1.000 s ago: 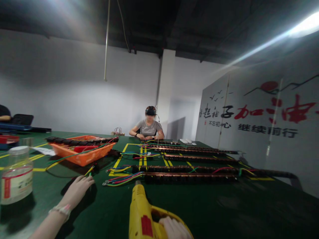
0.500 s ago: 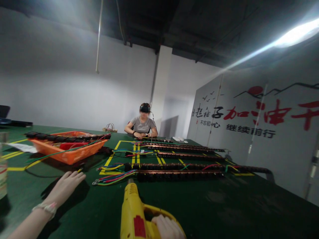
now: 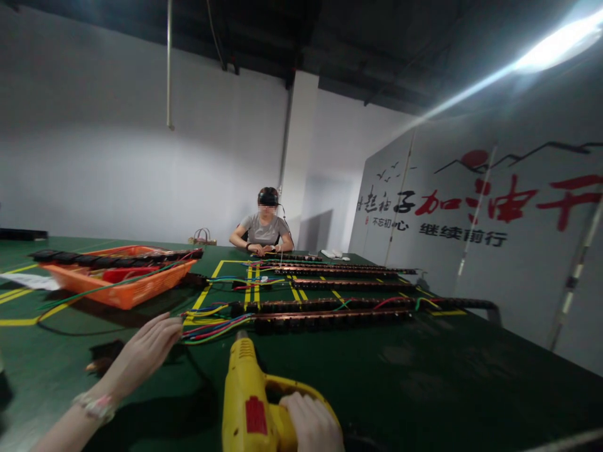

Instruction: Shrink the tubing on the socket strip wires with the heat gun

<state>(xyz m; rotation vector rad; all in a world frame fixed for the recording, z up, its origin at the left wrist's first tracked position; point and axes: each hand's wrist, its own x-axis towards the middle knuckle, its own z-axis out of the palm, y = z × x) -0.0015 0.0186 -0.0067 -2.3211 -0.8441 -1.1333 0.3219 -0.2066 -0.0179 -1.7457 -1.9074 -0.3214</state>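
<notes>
My right hand [image 3: 313,422] is wrapped around the handle of a yellow heat gun [image 3: 245,390] with a red patch on its side. The gun's metal nozzle points away from me, just short of a long black wrapped wire harness [image 3: 330,320] with a copper-coloured strip. My left hand [image 3: 146,346], wearing a light bracelet, reaches over the left ends of the coloured wires [image 3: 214,333] of that harness. Its fingers are stretched out close together, with their tips at the wire ends. The hand hides the ends and its own thumb, so I cannot see whether it pinches a wire.
Several more harnesses [image 3: 348,285] lie across the green table [image 3: 424,383], marked with yellow tape. An orange basket [image 3: 136,292] with a harness across it stands at the left. Beneath my left wrist is a dark item [image 3: 106,353]. A person [image 3: 264,227] sits at the far side.
My left hand has moved right and forward from the bare tabletop to the wire ends. My right hand still grips the heat gun, nearly unmoved. The view has shifted slightly.
</notes>
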